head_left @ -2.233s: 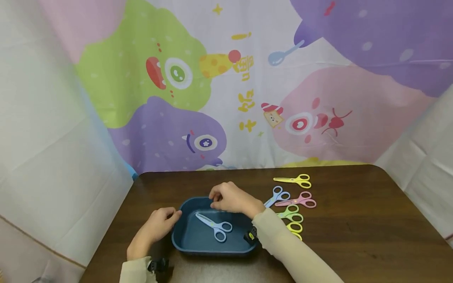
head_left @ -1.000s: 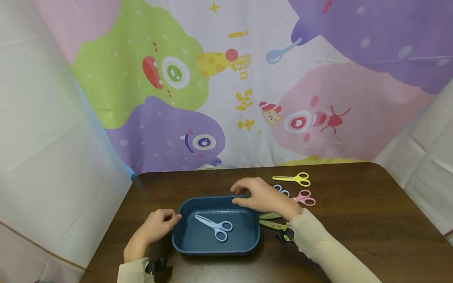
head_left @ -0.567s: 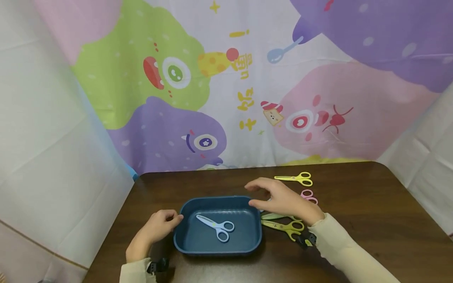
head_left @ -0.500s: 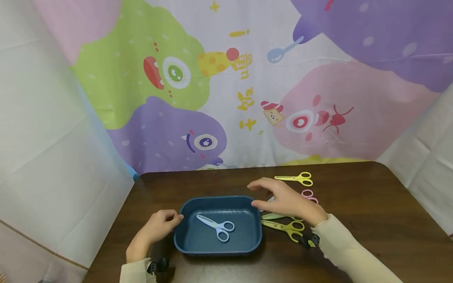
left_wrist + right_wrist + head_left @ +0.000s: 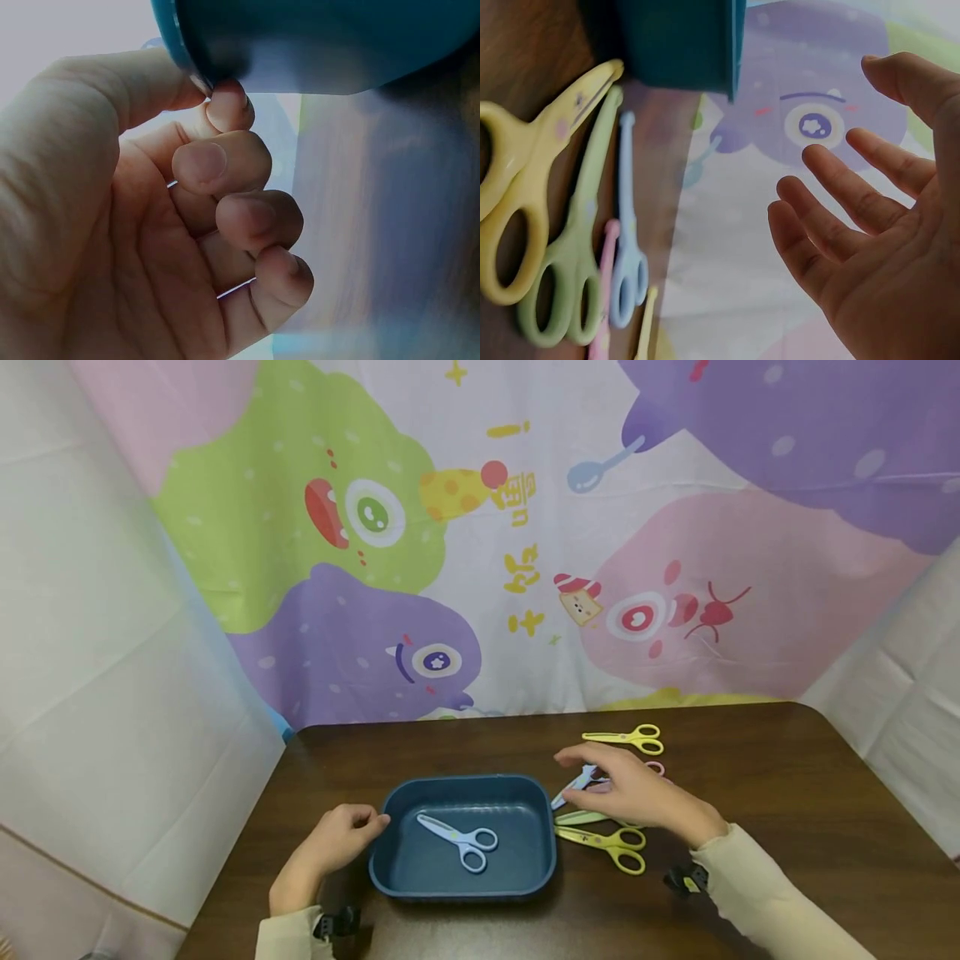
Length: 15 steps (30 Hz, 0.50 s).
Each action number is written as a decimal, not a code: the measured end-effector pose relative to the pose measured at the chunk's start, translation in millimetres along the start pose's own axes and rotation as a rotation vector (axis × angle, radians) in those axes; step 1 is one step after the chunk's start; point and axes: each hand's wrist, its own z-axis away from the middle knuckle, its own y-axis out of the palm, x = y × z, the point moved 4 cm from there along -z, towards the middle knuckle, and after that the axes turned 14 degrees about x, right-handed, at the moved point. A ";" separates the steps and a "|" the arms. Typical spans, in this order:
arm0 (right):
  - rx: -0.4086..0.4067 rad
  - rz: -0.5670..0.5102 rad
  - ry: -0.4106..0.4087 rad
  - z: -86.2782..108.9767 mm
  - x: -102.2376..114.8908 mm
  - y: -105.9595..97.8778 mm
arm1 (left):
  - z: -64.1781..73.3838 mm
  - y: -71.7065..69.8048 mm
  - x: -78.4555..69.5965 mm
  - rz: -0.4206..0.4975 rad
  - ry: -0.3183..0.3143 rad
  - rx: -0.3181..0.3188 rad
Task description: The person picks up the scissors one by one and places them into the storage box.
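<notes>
A dark blue plastic tray [image 5: 465, 894] sits on the table with a pair of light blue scissors [image 5: 459, 839] lying in it. My left hand [image 5: 330, 847] pinches the tray's left rim between thumb and forefinger; the left wrist view has the other fingers loosely bent below. To the right, my right hand [image 5: 637, 789] hovers over a row of scissors, fingers spread and nothing held. Beneath or beside it lie olive-yellow scissors [image 5: 596, 841], green scissors [image 5: 585, 206], blue scissors [image 5: 572, 787] and pink scissors [image 5: 656, 768], the last mostly hidden by the hand.
Light yellow scissors [image 5: 624, 739] lie farther back, apart from the row. The blades of the nearer scissors point at the tray's right wall. A cartoon-printed cloth [image 5: 525, 677] hangs behind the wooden table [image 5: 787, 793], with white cloth on both sides.
My right hand has moved right from above the tray to over the row of scissors, uncovering the olive-yellow pair. The left hand stays on the rim, and the tray has not visibly moved.
</notes>
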 end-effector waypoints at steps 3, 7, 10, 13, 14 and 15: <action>0.005 -0.026 0.019 7.9 -7.4 -0.4 | -0.2 -0.1 -1.0 -0.001 0.007 0.002; -0.002 -0.023 0.024 18.3 -16.7 -2.8 | -0.1 -0.4 -1.9 -0.014 0.018 0.009; -0.016 -0.003 0.016 24.7 -21.8 -5.5 | 0.1 0.0 -1.9 -0.013 0.023 0.020; -0.042 0.037 0.013 30.1 -26.3 -7.8 | -0.1 0.8 -1.8 -0.002 0.019 0.032; -0.053 0.056 0.015 32.0 -27.7 -8.4 | -0.1 1.2 -1.7 0.001 0.017 0.033; -0.063 0.075 0.023 33.9 -29.3 -9.0 | -0.4 1.5 -1.7 0.005 0.015 0.033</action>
